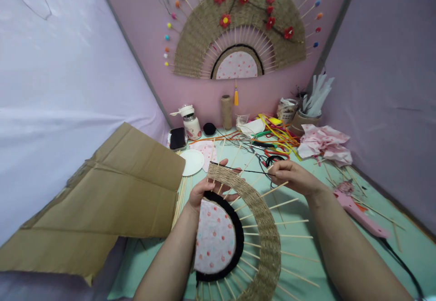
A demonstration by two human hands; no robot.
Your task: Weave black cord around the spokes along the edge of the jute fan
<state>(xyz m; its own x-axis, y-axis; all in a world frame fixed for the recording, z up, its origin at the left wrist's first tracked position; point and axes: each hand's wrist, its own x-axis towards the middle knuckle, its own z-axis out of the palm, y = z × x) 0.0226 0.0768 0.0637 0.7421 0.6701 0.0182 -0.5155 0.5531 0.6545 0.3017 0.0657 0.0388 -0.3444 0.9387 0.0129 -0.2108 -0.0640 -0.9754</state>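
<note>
A half-round woven fan point(267, 228) with wooden sticks, a black inner band and a flowered cloth centre point(215, 235) stands on its side over the table. My left hand point(200, 192) grips its upper end, thumb in front and fingers behind the sticks. A black cord point(245, 170) runs from the fan's top edge to my right hand point(284, 173), whose fingers are pinched on it to the right of the fan. A coil of black cord point(274, 160) shows just behind my right hand.
Brown cardboard point(136, 187) leans at the left. A finished fan point(190, 42) hangs on the pink wall. Behind my hands are a white bottle point(191, 126), a brown roll point(226, 112), coloured stems point(277, 132) and crumpled cloth point(323, 144). A pink glue gun point(361, 214) lies right.
</note>
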